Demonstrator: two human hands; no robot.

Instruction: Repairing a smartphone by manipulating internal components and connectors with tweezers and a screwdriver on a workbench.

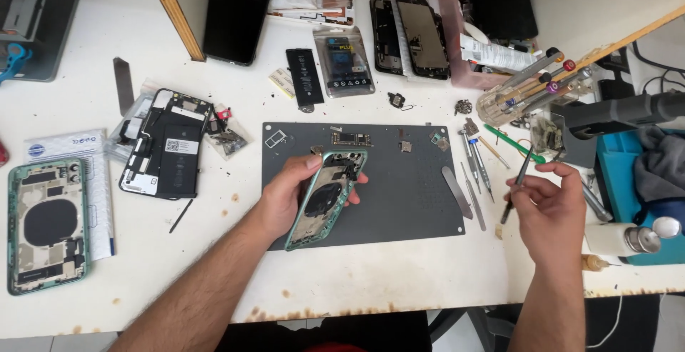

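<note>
Left hand (285, 195) gripping green phone shell (327, 196) tilted above mat (414, 202) | right hand (546, 205) fingers pinching screwdriver (515, 184) | risk: you are risking a slip onto loose parts.

clear battery packet (344, 61) beside black battery (305, 78); dark phone screen (235, 16) top left.

One head-worn camera looks steeply down, close over the white worktable (399, 280).

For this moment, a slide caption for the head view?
Left hand tilts a green phone frame over a grey mat; right hand holds a tool.
</note>
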